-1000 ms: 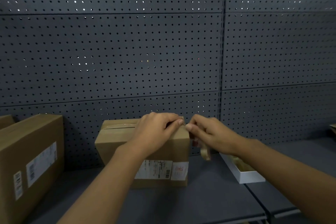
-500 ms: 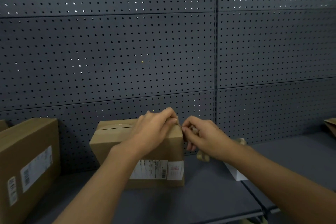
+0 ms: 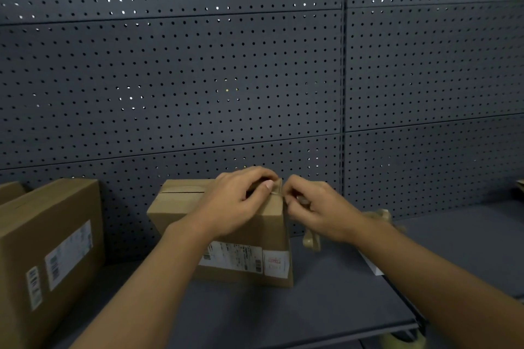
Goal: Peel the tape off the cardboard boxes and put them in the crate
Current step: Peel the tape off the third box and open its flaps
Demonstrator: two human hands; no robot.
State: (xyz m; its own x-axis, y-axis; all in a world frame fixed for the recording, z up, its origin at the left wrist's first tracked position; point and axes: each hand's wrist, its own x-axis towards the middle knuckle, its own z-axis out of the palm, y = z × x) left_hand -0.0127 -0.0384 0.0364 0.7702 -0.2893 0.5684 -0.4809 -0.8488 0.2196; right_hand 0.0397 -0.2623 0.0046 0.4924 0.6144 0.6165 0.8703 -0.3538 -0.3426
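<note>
While left hand [image 3: 235, 204] presses the cardboard box [image 3: 226, 235] at frame centre | right hand [image 3: 314, 211] pinches tape [image 3: 276, 193] at its top corner | thin, sticky, tears easily; pull low from freed end.

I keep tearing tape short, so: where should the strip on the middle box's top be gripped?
Grip the lifted end of the tape at the box's top right edge, coming from the right, where the right hand pinches. It stands clear there; the left hand steadies the top.
</note>
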